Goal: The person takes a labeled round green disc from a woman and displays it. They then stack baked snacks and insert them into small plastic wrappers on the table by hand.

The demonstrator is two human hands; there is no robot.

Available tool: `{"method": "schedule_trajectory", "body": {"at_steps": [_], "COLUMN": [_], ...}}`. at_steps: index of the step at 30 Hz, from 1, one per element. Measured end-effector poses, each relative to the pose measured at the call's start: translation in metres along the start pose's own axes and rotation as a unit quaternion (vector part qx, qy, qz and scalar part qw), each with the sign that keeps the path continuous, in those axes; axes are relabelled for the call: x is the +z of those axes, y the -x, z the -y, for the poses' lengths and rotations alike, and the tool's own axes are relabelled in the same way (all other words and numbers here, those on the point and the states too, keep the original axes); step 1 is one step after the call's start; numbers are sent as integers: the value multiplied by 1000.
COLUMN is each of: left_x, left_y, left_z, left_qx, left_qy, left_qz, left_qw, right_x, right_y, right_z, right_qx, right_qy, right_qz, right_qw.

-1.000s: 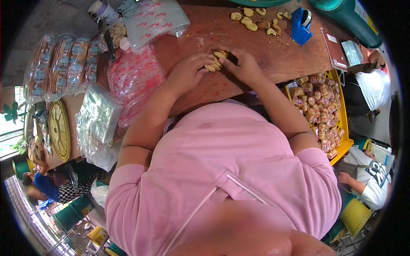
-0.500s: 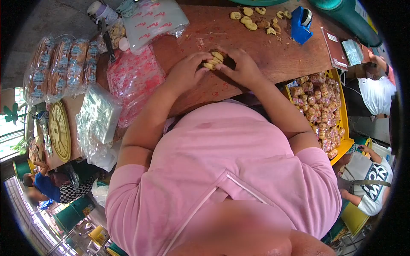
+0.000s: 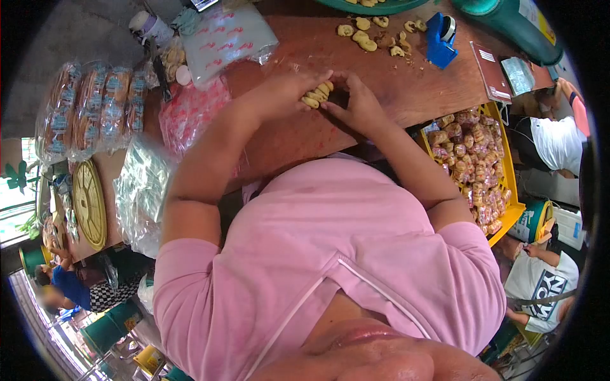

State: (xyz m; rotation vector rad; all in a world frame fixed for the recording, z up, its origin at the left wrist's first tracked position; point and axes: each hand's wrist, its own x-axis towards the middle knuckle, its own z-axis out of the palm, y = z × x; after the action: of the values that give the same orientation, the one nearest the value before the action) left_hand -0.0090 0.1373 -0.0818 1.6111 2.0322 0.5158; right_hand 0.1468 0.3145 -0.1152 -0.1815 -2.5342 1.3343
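A small row of ring-shaped cookies [image 3: 316,96] is held between my two hands, just above the wooden table. My left hand [image 3: 286,92] curls around its left side, with the back of the hand turned up and most fingers hidden. From the other side, my right hand [image 3: 357,105] meets the row with thumb and fingertips. Loose cookies and broken pieces [image 3: 365,42] lie farther back on the table [image 3: 298,51]. Left of my hands are printed plastic bags [image 3: 225,38] and red-printed plastic sheets [image 3: 190,114].
A yellow crate [image 3: 508,184] of packed cookies stands at my right. At the back are a blue tape dispenser [image 3: 440,41] and a green basin [image 3: 375,7]. Wrapped packs [image 3: 92,105] and clear bags [image 3: 143,190] are on the left. Other people sit or stand on both sides.
My left forearm and wrist have moved up and inward, so the hand covers the cookies from above. My right hand stays nearly in place. The view has shifted slightly.
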Motion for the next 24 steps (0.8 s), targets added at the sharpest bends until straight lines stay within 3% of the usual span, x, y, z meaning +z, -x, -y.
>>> {"method": "schedule_trajectory", "body": {"at_steps": [5, 9, 12, 15, 17, 20, 23, 24], "left_x": [27, 57, 50, 53, 47, 33, 27, 27], "left_y": [7, 14, 18, 10, 5, 5, 3, 1], "left_z": [-13, 2, -9, 7, 11, 4, 6, 8], "left_qx": [-63, 9, -15, 68, 66, 52, 67, 80], "left_qy": [-8, -61, -27, -101, -54, -17, -3, 1], "left_qz": [-53, -144, -118, -149, -129, -94, -84, -84], "left_qw": [997, 988, 993, 981, 988, 994, 994, 993], "right_x": [-6, -3, -1, -3, -8, -31, -36, -33], "right_y": [-4, -4, -1, 1, 0, 7, 33, 40], "right_z": [-3, -8, -7, -1, 0, 7, 0, -2], "right_qx": [30, -1, -2, -10, 7, 1, -43, -44], "right_qy": [69, 91, 67, 53, 48, 201, 394, 398], "right_qz": [38, 33, 29, 19, 30, 50, 22, 20], "right_qw": [996, 995, 997, 998, 998, 978, 918, 916]}}
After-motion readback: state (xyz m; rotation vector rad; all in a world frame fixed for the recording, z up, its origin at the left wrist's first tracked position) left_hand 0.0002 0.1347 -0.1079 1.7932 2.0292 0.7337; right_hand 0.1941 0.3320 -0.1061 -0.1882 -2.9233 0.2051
